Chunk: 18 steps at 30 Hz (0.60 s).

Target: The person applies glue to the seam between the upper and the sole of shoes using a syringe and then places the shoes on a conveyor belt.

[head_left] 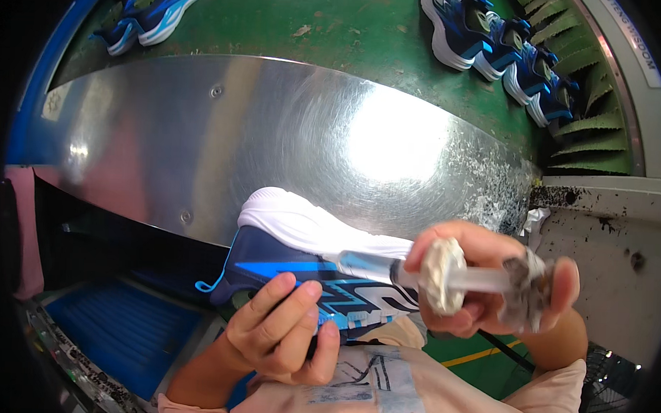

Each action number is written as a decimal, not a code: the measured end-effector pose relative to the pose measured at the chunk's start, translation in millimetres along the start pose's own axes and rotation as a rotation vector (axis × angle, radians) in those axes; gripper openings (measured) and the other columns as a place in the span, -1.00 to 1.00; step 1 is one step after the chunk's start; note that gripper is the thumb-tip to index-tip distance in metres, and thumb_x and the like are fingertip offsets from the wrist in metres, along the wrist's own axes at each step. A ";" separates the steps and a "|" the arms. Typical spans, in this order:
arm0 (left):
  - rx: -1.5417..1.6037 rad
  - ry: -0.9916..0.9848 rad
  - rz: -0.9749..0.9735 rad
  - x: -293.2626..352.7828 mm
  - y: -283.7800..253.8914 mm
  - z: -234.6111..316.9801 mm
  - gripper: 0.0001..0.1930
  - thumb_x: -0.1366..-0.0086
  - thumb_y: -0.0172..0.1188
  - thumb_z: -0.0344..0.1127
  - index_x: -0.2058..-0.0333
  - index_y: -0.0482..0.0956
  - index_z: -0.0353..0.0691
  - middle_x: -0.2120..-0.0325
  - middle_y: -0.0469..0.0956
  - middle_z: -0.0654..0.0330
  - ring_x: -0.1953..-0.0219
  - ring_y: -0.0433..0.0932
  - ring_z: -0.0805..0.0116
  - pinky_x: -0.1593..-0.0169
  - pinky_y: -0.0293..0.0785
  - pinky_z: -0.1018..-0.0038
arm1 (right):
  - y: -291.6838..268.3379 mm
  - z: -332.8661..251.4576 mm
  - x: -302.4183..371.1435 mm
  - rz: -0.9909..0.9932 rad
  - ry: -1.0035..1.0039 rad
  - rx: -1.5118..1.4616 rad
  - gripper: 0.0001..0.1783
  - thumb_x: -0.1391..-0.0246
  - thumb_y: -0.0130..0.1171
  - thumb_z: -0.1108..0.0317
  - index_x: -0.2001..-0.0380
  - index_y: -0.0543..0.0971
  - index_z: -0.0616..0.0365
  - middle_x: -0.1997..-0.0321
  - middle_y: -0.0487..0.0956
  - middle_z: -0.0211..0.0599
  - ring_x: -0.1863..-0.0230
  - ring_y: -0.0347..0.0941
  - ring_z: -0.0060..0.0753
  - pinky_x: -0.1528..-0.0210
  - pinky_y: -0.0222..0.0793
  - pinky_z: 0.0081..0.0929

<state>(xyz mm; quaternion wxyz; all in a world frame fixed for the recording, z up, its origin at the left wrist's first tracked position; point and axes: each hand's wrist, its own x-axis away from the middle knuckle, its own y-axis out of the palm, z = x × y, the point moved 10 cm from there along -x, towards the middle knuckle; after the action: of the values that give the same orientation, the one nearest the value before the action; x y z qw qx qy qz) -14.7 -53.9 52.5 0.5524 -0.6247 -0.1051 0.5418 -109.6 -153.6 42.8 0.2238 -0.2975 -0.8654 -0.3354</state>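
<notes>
A navy and blue sneaker [306,267] with a white sole is held on its side, sole up, just in front of the person's chest and near the edge of the shiny metal desk [202,136]. The left hand [286,332] grips its upper from below, fingers [291,296] curled shut around it. The right hand [488,285] is closed on a glue-caked syringe-like applicator [444,276], whose tip touches the seam under the white sole. Beyond the desk, on a green conveyor belt [315,24], stand more blue sneakers [496,45] in a row, with another pair [151,14] farther left.
</notes>
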 end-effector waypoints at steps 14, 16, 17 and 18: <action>-0.190 -0.014 0.067 19.9 8.3 9.8 -0.68 -0.18 0.20 -0.41 0.17 0.25 -0.11 0.26 0.29 0.17 0.07 0.46 0.24 -0.07 0.51 0.24 | -37.6 33.4 75.9 0.038 -0.089 -0.154 0.42 0.49 0.24 -0.56 -0.15 0.12 0.52 0.15 0.36 -0.24 0.25 0.28 -0.62 0.25 0.17 -0.75; -0.202 -0.001 0.084 16.6 9.3 10.4 -0.69 -0.17 0.21 -0.43 0.19 0.26 -0.13 0.29 0.30 0.15 0.11 0.48 0.20 -0.03 0.54 0.20 | -45.9 41.8 89.2 -0.014 -0.200 -0.196 0.43 0.49 0.23 -0.58 -0.15 0.11 0.54 0.18 0.37 -0.26 0.24 0.30 -0.63 0.26 0.18 -0.76; -0.194 0.000 0.096 13.3 10.0 9.8 -0.69 -0.16 0.21 -0.42 0.20 0.26 -0.16 0.31 0.32 0.14 0.14 0.49 0.20 0.01 0.57 0.19 | -50.6 45.8 94.4 -0.037 -0.274 -0.229 0.43 0.49 0.22 -0.58 -0.14 0.12 0.53 0.19 0.37 -0.27 0.26 0.29 -0.64 0.27 0.17 -0.77; -0.212 -0.008 0.115 10.8 8.5 10.3 -0.72 -0.18 0.18 -0.43 0.20 0.27 -0.17 0.31 0.33 0.14 0.15 0.50 0.18 0.03 0.58 0.16 | -53.9 48.6 99.7 -0.040 -0.314 -0.246 0.42 0.49 0.21 -0.59 -0.14 0.12 0.52 0.20 0.37 -0.27 0.27 0.28 -0.65 0.28 0.17 -0.77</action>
<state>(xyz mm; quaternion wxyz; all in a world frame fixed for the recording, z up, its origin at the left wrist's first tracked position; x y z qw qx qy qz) -22.6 -43.2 41.6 0.4509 -0.6823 -0.1279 0.5611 -226.6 -114.7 44.4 0.0413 -0.3541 -0.8478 -0.3926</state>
